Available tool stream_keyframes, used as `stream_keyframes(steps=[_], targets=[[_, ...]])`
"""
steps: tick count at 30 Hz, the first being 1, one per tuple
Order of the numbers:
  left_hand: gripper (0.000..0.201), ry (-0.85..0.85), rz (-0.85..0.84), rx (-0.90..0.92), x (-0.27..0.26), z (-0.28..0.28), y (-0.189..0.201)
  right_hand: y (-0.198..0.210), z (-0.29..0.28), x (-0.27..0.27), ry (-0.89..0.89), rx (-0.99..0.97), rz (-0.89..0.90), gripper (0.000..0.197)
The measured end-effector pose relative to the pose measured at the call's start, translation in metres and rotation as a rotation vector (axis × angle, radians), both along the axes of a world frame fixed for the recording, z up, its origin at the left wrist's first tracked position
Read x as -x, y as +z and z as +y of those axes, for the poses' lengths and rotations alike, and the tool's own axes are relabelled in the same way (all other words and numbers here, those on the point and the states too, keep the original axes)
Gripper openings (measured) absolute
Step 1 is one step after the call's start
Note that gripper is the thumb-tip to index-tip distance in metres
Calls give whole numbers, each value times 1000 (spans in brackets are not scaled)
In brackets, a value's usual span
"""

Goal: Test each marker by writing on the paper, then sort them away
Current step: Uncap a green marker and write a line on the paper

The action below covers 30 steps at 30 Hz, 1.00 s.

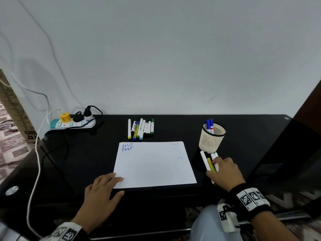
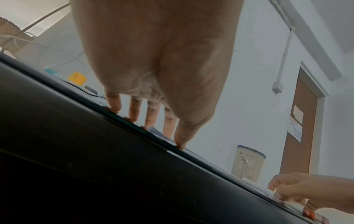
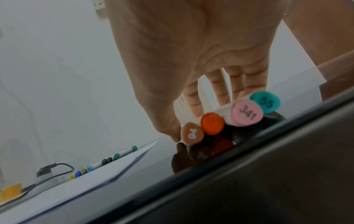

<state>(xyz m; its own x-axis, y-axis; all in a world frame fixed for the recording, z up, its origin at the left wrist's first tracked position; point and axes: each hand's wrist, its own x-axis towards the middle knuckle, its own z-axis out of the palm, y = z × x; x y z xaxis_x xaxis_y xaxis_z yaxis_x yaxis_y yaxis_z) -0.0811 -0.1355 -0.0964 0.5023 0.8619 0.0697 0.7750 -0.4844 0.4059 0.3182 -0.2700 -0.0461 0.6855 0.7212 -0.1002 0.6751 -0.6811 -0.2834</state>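
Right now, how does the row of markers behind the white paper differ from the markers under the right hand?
The row of markers lies untouched behind the white paper; the markers by the beige mesh cup are fewer and rest under the right hand. The row lies straight and side by side; the cup-side markers sit angled. Both lie flat on the black table.

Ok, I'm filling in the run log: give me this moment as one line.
left hand flat on paper corner | right hand gathering four markers beside cup | row of markers waiting

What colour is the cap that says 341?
Pink: the 341 cap shows best in the right wrist view.
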Motion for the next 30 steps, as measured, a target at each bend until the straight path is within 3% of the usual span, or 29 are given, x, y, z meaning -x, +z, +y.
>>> stream_keyframes(steps=[8, 12, 19, 22, 26, 30], targets=[[70, -8, 11, 9, 0, 0, 0, 9, -4, 3, 11, -37, 3, 67], [71, -13, 15, 4, -1, -2, 3, 39, 15, 18, 91, -154, -10, 50], [68, -8, -26, -22, -1, -4, -3, 73, 119, 74, 294, -257, 98, 34], [61, -3, -13, -42, 0, -3, -11, 67, 178, 91, 282, -196, 175, 32], [41, 4, -29, -51, 0, -3, -21, 48, 243, 96, 252, -55, 202, 14], [42, 9, -70, -82, 0, -1, -24, 36, 284, 94, 176, 9, 187, 16]])
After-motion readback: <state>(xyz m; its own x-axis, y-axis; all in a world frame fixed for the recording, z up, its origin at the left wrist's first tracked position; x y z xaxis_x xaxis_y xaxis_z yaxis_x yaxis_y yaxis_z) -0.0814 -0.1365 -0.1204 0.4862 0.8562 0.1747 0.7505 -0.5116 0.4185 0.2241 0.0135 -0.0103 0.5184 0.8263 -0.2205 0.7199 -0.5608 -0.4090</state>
